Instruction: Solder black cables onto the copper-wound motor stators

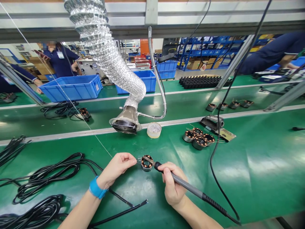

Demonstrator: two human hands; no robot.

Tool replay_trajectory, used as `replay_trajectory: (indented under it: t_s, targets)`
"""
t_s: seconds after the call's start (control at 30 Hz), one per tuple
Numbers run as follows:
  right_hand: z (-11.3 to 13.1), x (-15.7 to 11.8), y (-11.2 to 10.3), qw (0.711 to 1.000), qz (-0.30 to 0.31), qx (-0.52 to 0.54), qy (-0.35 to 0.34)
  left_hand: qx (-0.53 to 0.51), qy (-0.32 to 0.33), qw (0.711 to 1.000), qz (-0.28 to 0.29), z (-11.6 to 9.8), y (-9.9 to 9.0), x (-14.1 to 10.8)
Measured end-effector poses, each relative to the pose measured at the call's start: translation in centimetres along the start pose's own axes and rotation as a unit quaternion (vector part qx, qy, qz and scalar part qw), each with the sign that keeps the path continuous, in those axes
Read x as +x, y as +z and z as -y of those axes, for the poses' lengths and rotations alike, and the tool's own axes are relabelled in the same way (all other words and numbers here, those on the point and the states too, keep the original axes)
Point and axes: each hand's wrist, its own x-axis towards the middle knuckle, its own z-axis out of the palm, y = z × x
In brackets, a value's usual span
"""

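Observation:
A ring-shaped motor stator (147,167) with copper windings rests on the green bench mat. My right hand (175,184) is wrapped around the grey handle of a soldering iron (188,185), whose tip reaches over the stator's ring. Just left of the stator, my left hand (121,165) is closed in a pinch on thin solder wire (102,145), a pale strand that comes down from the upper left. Fine leads show between these fingertips and the stator; whether the fingers also hold them, I cannot tell.
Black cables (69,168) lie coiled at left. Beyond my hands are a fume extraction hood (126,119), a round tin (154,130), several stators (199,140) and a metal iron stand (212,124). The iron's cord hangs at right. Co-workers (60,60) stand across the bench.

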Motion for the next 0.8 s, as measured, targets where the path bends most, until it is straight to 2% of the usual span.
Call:
replay_trajectory:
  t_s: [0.1, 0.2, 0.43, 0.6, 0.7, 0.8]
  targets:
    - [0.0, 0.0, 0.0, 1.0, 0.001, -0.006, -0.002, 0.014, -0.001, 0.999, -0.045, -0.2, 0.7, 0.0]
    - [0.0, 0.1, 0.0, 1.0, 0.0, -0.014, -0.002, 0.02, -0.012, 0.998, -0.057, -0.2, 1.1, 0.1]
    - [0.4, 0.8, 0.0, 0.999, -0.007, -0.037, -0.008, -0.019, -0.018, 1.0, 0.012, 0.4, 0.3, 0.3]
    - [0.6, 1.9, 0.1, 0.996, -0.024, -0.075, -0.033, 0.052, -0.01, 0.999, 0.007, 0.6, 0.6, -0.1]
    - [-0.4, 3.2, -0.6, 0.988, -0.033, -0.144, -0.049, 0.07, -0.013, 0.997, 0.021, 0.9, 0.7, -0.2]
    - [-2.0, 4.7, -2.3, 0.961, -0.047, -0.268, -0.043, 0.02, -0.025, 0.999, -0.004, 1.1, 0.4, 0.3]
